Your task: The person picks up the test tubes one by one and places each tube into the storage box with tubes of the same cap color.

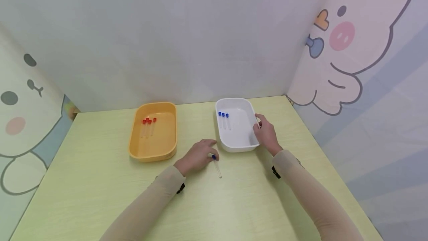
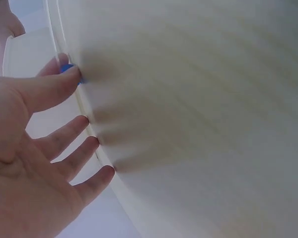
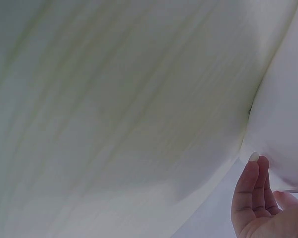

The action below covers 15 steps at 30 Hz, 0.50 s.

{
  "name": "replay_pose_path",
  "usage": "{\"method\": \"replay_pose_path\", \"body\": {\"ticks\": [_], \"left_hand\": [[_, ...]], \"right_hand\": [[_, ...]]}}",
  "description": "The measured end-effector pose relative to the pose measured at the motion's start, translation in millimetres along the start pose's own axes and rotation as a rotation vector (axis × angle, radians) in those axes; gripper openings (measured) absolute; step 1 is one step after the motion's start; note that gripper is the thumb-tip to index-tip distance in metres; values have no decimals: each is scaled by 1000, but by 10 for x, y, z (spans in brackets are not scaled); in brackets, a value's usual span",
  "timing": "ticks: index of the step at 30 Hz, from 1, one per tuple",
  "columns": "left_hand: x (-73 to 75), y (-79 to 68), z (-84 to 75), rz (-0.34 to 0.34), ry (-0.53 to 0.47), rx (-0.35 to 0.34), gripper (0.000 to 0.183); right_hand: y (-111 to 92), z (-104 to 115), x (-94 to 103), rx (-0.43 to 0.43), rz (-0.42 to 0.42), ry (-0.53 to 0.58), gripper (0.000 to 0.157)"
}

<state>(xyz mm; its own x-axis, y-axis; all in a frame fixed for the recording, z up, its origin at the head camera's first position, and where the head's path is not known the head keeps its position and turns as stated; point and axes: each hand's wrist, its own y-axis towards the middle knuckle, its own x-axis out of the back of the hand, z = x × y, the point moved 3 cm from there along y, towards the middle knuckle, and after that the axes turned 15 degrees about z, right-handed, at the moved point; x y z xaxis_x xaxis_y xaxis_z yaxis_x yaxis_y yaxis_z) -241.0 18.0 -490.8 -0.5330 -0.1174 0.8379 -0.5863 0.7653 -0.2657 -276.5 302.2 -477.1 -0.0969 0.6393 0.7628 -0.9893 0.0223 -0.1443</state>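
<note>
Between thumb and index finger, my left hand (image 1: 199, 155) pinches the blue cap (image 2: 68, 68) of a clear test tube (image 1: 217, 169) just in front of the white tray. The tube slants toward me, its bottom end at or close to the tabletop. My right hand (image 1: 266, 133) grips the right rim of the white tray (image 1: 239, 148), with fingers (image 3: 249, 186) along the outer wall. Inside this tray, three blue-capped test tubes (image 1: 224, 121) lie side by side at the left. Several red-capped test tubes (image 1: 147, 128) lie in the orange tray (image 1: 133, 153).
Both trays stand on a pale yellow-green table (image 1: 200, 211), the orange one to the left of the white one. A light curtain (image 1: 187, 47) hangs behind the table, and cartoon-printed curtains (image 1: 364, 96) flank it at both sides.
</note>
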Motion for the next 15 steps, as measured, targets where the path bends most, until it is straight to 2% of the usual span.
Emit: {"method": "replay_pose_path", "body": {"ticks": [10,15], "left_hand": [[44,-21,47,-74,6,-4,25],[96,-52,17,-91,13,49,21]], "right_hand": [[16,-7,-7,-18,4,-6,52],[12,1,-9,-22,9,-7,52]]}}
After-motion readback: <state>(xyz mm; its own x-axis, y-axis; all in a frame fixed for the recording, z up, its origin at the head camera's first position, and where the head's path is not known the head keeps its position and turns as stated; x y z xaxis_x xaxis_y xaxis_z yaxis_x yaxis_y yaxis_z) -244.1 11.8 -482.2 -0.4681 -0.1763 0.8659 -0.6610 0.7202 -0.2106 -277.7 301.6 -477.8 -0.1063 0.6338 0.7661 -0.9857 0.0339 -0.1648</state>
